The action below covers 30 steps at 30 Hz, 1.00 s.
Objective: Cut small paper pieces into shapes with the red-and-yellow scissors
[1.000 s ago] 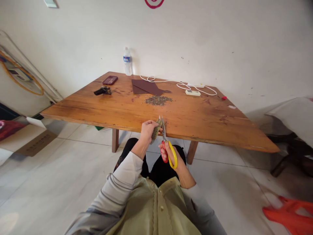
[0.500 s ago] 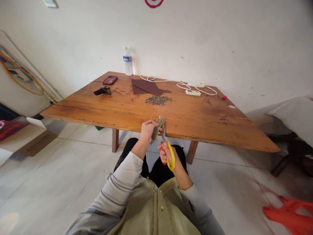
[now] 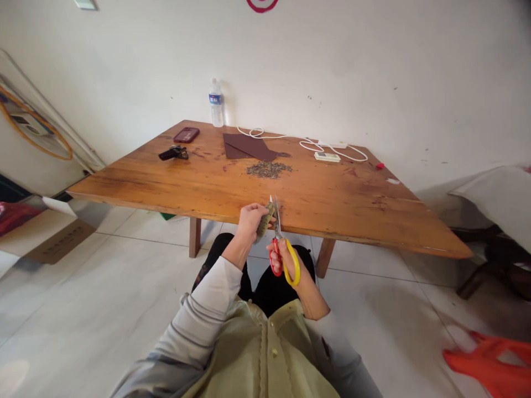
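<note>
Yellow and red plastic loops of the scissors [image 3: 283, 258] sit around the fingers of my right grip [image 3: 291, 264], which is closed through those handles, blades pointing up and away from me toward the near edge of the tabletop [image 3: 357, 204]. The blades look slightly parted at the tips, though they are too thin for me to be sure. My left grip [image 3: 250, 219] is pinched shut on a small greenish-brown piece [image 3: 265, 220], thumb and fingers pressing it flat, and its right edge lies against the blades. Both grips are close together, just off the front edge of the tabletop and above my dark-clad knees, not resting on the wood. Farther out on the tabletop lies a loose pile of fine cuttings [image 3: 269, 169], and just behind it a dark brown sheet [image 3: 248, 147]. A water bottle [image 3: 215, 103] stands upright at the far edge by the wall, with a dark red phone [image 3: 186, 135] and a small black object [image 3: 173, 153] to its left front. A white cable [image 3: 307, 143] snakes along the back toward a white power strip [image 3: 327, 157]. An orange stool [image 3: 489, 365] lies on the floor at my right.
</note>
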Motion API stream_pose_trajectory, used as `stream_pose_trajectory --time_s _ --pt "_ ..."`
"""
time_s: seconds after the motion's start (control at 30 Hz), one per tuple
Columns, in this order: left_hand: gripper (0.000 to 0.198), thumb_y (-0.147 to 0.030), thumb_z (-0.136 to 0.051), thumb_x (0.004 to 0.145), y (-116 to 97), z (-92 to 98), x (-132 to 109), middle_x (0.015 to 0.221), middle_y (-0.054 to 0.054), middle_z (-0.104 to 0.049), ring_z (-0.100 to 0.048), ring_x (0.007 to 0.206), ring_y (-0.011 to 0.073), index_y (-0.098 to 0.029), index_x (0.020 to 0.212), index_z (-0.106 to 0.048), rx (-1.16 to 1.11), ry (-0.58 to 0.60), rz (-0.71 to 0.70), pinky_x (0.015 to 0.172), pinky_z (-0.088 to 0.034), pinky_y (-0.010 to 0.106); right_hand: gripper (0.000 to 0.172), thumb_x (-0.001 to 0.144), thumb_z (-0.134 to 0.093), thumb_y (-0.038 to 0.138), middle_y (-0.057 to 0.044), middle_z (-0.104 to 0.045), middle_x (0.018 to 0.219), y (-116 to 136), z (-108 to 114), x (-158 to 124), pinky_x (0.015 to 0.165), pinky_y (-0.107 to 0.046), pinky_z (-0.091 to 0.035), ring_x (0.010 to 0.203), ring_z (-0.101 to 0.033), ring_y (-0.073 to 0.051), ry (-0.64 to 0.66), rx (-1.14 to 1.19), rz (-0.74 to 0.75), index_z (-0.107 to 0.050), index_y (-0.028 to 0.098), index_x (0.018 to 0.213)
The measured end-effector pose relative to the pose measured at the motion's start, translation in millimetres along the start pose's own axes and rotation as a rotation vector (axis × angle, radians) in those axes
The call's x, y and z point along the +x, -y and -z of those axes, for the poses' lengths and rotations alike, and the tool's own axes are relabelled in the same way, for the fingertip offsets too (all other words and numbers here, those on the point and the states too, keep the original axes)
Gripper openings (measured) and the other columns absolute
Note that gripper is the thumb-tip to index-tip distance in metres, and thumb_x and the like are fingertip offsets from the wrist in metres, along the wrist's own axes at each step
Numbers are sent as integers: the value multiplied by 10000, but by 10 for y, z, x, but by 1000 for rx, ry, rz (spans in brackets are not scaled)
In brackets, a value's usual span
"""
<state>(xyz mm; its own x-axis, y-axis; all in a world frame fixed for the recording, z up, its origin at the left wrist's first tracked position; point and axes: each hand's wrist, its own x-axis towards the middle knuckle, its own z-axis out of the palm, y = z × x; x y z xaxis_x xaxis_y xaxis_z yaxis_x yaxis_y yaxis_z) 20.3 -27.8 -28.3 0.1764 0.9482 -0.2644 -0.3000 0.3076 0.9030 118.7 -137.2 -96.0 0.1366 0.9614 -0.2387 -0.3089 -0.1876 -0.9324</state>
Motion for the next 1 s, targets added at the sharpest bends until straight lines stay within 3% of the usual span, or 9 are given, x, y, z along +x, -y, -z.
stream_pose_trajectory --time_s 0.47,0.73,1.0 --pt "136 -164 -673 578 21 34 66 497 44 -647 -636 486 174 -186 557 -540 18 18 -4 532 -523 286 722 602 -726 892 130 -335 456 -48 36 35 337 -173 -202 343 -259 -34 -35 -40 -56 -605 188 708" --pt "123 -153 -665 589 0 37 56 492 60 -665 -586 424 152 -182 552 -551 44 33 6 503 -488 272 778 639 -673 921 74 -462 548 10 64 20 377 -207 -328 400 -390 -62 17 -33 -11 -669 163 813" --pt "111 -150 -654 578 -73 36 5 473 63 -660 -556 409 137 -177 506 -574 67 54 10 479 -449 249 764 611 -725 895 102 -409 520 15 97 20 349 -186 -276 376 -333 -44 -1 -44 -35 -656 156 790"
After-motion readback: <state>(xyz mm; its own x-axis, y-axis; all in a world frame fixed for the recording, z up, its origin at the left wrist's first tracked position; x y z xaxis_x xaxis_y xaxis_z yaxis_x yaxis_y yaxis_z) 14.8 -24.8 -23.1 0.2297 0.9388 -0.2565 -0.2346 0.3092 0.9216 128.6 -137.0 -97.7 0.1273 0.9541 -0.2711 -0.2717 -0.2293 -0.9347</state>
